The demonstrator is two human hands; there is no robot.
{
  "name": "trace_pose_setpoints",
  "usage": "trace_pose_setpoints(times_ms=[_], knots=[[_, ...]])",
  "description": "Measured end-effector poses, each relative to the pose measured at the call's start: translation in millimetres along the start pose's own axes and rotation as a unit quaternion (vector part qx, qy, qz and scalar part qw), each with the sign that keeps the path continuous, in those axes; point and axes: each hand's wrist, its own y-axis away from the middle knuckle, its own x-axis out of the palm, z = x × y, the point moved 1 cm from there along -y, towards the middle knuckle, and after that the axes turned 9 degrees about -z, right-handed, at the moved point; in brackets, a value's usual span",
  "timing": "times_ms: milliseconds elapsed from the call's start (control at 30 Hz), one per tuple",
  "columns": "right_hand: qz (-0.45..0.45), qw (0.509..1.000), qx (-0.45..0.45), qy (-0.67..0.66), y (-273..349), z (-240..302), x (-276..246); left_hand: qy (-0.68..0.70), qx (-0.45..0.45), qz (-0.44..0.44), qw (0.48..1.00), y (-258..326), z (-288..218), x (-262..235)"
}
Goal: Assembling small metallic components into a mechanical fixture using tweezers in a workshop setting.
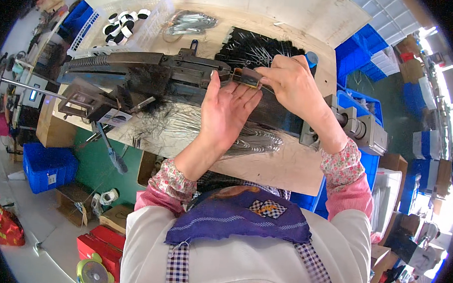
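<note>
- Head view, hands: your left hand (pixel 227 106) stands palm up with fingers spread, its fingertips pressed against a small dark clip (pixel 248 78) that sits at the top edge of the long dark machine (pixel 152 77). Your right hand (pixel 291 82) is pinched shut on the same clip from the other side, so both hands meet on it.
- Head view, strands: a sheet of fine black strands (pixel 269 113) hangs from the clip down across the machine's front, passing under your left palm. If your pinch loosens, the strands could slide out of the clip and fan unevenly.
- Head view, machine: the toothed bar (pixel 94 61) and the metal bracket (pixel 86 102) lie to your left, well apart from your fingers. Loose hair already tangles near the bracket; a stray lock drifting that way could snag.
- Head view, tabletop: thin metal wires (pixel 252 140) lie heaped on the tabletop (pixel 287 171) just below your left wrist. Your floral cuff (pixel 175 180) could drag them off the near edge.
- Head view, surroundings: a white basket (pixel 156 18) of black-and-white rolls (pixel 120 23) and a bag of wires (pixel 189 22) sit at the far side, out of the way; a pile of black pins (pixel 253 47) lies just behind your right hand, and a backward sweep could scatter them.
</note>
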Motion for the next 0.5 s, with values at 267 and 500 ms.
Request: trace_pose_setpoints(times_ms=[267, 500], knots=[[-0.041, 0.994, 0.104, 0.001, 4.2, 35.0, -19.4, 0.013, 0.004, 0.04, 0.999, -8.4, 3.4, -19.6], [0.052, 0.991, 0.064, 0.104, 2.5, 49.2, -2.0, 0.043, 0.003, 0.04, 0.998, -7.7, 3.3, -17.6]])
